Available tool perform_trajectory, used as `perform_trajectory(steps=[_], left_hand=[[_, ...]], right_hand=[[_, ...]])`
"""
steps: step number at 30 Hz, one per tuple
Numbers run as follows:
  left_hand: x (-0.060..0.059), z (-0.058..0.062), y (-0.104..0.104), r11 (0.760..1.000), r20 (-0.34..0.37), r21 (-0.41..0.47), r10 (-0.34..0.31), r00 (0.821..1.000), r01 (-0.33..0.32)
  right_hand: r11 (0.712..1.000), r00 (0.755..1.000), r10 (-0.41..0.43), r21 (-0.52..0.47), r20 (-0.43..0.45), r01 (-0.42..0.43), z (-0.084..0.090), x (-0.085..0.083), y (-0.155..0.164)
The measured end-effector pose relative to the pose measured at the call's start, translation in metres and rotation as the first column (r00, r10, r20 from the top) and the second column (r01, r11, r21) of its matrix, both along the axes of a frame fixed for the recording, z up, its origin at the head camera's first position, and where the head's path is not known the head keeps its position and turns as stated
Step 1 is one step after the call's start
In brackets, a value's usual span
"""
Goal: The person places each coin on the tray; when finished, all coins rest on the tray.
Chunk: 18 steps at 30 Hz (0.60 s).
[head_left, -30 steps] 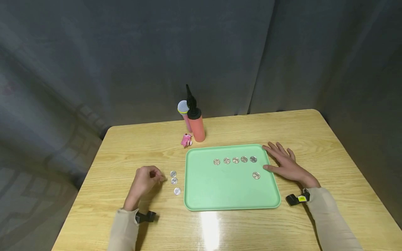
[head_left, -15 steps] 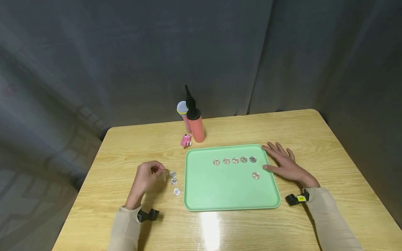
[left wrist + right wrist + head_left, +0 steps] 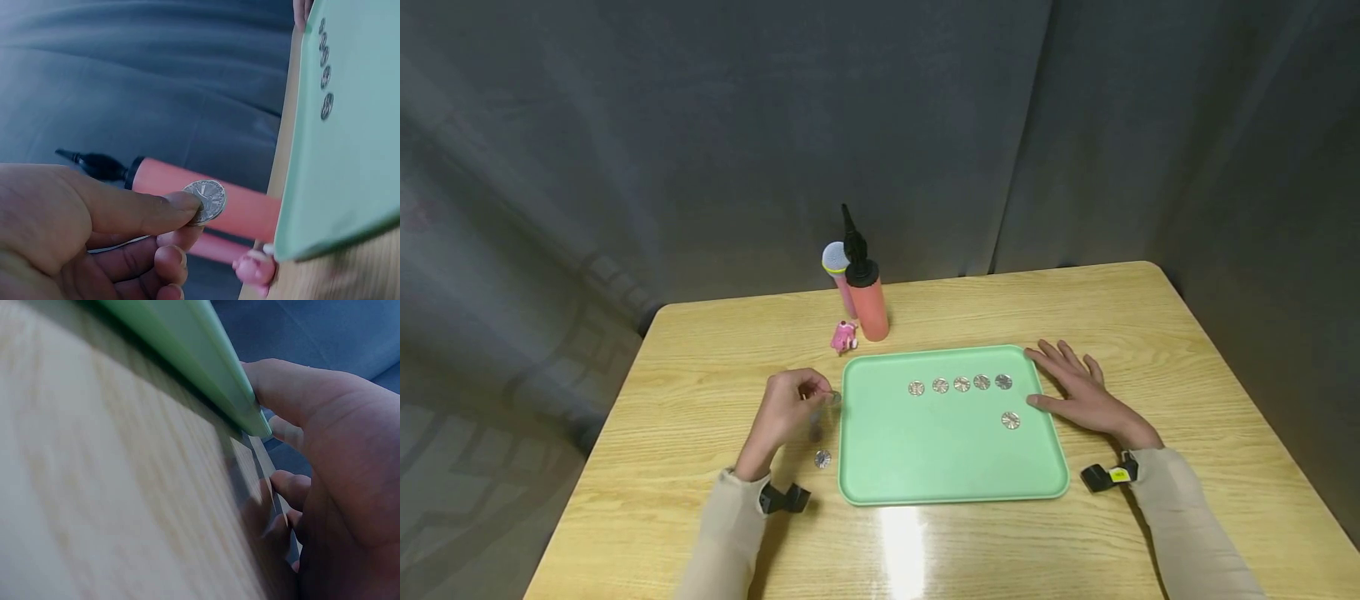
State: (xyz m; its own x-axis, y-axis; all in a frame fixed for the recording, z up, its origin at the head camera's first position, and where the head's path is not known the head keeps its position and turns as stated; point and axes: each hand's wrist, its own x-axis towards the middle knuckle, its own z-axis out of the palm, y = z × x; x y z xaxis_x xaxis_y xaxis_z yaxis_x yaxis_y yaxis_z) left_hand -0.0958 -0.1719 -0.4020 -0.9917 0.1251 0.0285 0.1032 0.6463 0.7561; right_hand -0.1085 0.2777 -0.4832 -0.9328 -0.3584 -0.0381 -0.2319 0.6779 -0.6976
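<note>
In the head view my left hand [image 3: 792,406] is raised just off the left edge of a green tray [image 3: 925,467]. Its thumb and forefinger pinch a silver coin [image 3: 209,201], seen face-on in the left wrist view. Below that hand, one loose coin [image 3: 822,459] lies on the table; the spot above it is partly covered and blurred. Several coins [image 3: 962,384] form a row in the tray's upper part, and a single coin [image 3: 1011,420] lies below the row's right end. My right hand [image 3: 1078,396] rests at the tray's right rim, fingers spread, thumb touching the rim.
Behind the tray stand a coral hand pump [image 3: 870,308] with a black nozzle and a toy microphone [image 3: 837,260]. A small pink figurine [image 3: 844,337] sits in front of them. Dark curtains [image 3: 775,150] hang around the wooden table [image 3: 715,350].
My left hand has moved right and away from me, carrying the pinched coin over the loose coins to the tray's left edge. The right hand and tray have stayed put.
</note>
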Motion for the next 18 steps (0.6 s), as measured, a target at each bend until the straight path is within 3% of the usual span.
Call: perform_trajectory(steps=[6,12,18], left_hand=[[-0.004,0.000,0.018,0.998,0.010,0.036,-0.045,0.999,0.045],[-0.009,0.001,0.032,0.995,-0.047,0.032,-0.097,0.994,0.098],[-0.011,0.003,0.044,0.993,-0.034,0.057,-0.105,0.994,0.107]], right_hand=[[1.000,1.000,-0.001,0.001,0.004,0.001,0.001,0.000,-0.001],[1.000,1.000,0.002,-0.001,0.009,-0.002,0.002,0.000,-0.001],[1.000,1.000,-0.005,-0.004,0.007,0.005,0.002,0.001,-0.001]])
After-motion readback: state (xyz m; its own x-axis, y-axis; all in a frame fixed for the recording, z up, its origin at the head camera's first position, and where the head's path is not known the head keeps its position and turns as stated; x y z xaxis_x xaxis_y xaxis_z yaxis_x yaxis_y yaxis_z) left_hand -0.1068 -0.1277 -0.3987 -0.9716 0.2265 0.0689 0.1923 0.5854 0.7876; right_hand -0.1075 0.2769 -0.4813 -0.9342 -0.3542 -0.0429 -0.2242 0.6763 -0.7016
